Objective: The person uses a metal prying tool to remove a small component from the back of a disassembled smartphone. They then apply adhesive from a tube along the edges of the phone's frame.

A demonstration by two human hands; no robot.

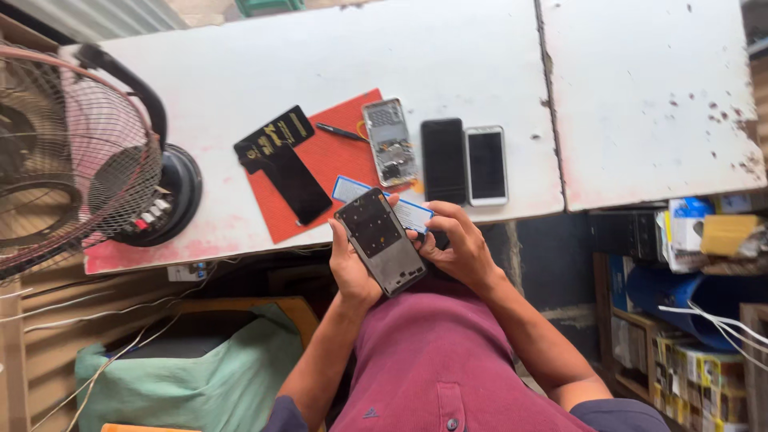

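Note:
My left hand grips a dark grey opened phone body, inner side up, just below the table's near edge. My right hand rests against the phone's right side and pinches a blue-and-white card that passes behind the phone's top corner. Beyond them on the white table lies a red mat with a black screen panel, a black flat packet, a dark pen-like tool and another opened phone showing its insides.
A black phone and a white phone lie side by side right of the mat. A caged fan on a black base stands at the left. Shelves with boxes are at the lower right, green cloth at the lower left.

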